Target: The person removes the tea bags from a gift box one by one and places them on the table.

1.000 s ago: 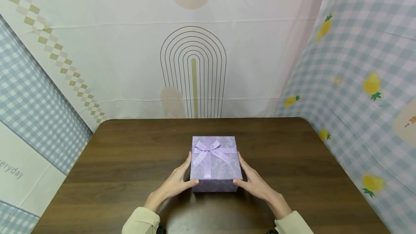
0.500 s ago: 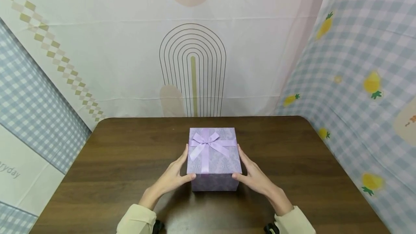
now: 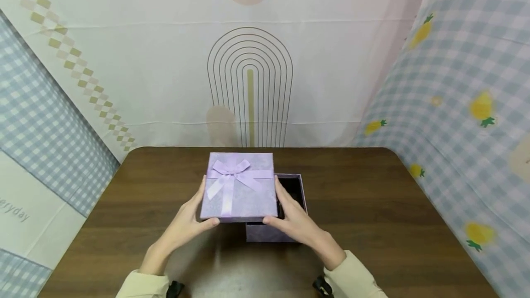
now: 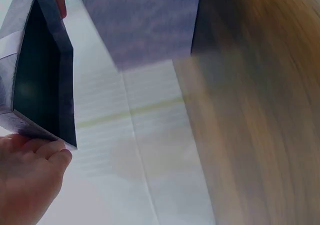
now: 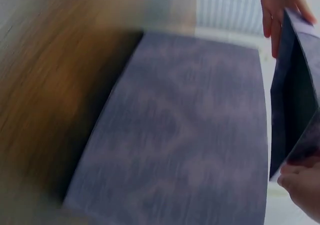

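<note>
Both hands hold a square lilac gift box lid (image 3: 250,199) with a ribbon bow on top, raised off its box. My left hand (image 3: 184,226) grips the lid's left side, thumb at the front edge. On the opposite side my right hand (image 3: 300,226) holds it the same way. Under and to the right of the lid stands the box base (image 3: 271,233), uncovered, its dark inside partly hidden by the lid and right hand. In the left wrist view the lid's (image 4: 42,80) dark hollow underside shows. The right wrist view shows the base's (image 5: 175,130) patterned side wall.
A dark brown wooden table (image 3: 352,215) carries the box. Behind it hangs a white printed cloth (image 3: 174,82). Blue checked cloths hang at the left (image 3: 49,100) and right (image 3: 447,141) sides.
The lid has been lifted straight up off the box, then carried leftward by both hands, uncovering the base. The base has stayed in its place on the table.
</note>
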`<state>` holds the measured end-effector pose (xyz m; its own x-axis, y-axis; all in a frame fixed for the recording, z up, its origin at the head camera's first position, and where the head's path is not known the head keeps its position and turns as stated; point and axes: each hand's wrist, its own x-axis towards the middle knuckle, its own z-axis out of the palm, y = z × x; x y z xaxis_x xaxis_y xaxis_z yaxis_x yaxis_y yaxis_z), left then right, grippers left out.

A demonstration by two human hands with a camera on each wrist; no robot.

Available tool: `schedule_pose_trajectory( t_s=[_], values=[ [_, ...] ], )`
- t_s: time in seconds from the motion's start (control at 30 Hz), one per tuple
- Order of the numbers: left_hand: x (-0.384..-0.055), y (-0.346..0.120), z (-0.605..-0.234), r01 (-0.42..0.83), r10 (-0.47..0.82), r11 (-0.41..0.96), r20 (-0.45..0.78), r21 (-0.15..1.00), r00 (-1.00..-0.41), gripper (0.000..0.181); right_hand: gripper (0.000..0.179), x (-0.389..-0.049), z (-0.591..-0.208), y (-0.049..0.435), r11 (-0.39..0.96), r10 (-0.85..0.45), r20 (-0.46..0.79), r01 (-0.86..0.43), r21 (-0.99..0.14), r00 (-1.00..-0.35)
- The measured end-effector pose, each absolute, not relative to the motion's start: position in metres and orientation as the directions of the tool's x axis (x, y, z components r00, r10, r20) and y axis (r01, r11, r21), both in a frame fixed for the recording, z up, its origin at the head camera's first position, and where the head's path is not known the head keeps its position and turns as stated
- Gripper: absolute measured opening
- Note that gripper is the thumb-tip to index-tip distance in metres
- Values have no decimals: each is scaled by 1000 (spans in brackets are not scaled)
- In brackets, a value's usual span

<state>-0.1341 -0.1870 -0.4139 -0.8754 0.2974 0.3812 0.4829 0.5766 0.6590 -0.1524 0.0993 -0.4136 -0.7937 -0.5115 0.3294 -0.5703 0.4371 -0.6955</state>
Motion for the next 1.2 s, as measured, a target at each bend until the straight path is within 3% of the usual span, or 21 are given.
schedule_pose_trajectory(
  t_s=[0.57, 0.9, 1.2],
  values=[
    [-77, -274, -421, 274, 113, 720, 282, 638, -953, 113, 93, -130, -429, -6, 420, -609, 177, -504, -755, -773],
    [-69, -297, -462, 183, 136, 713, 122, 677, -983, 101, 92, -134, -465, -38, 454, -652, 64, -456, -766, -756],
    [-74, -302, -477, 187, 175, 788, 78, 586, -981, 95, 90, -139, -485, -50, 481, -606, 7, -374, -793, -795]
  ],
)
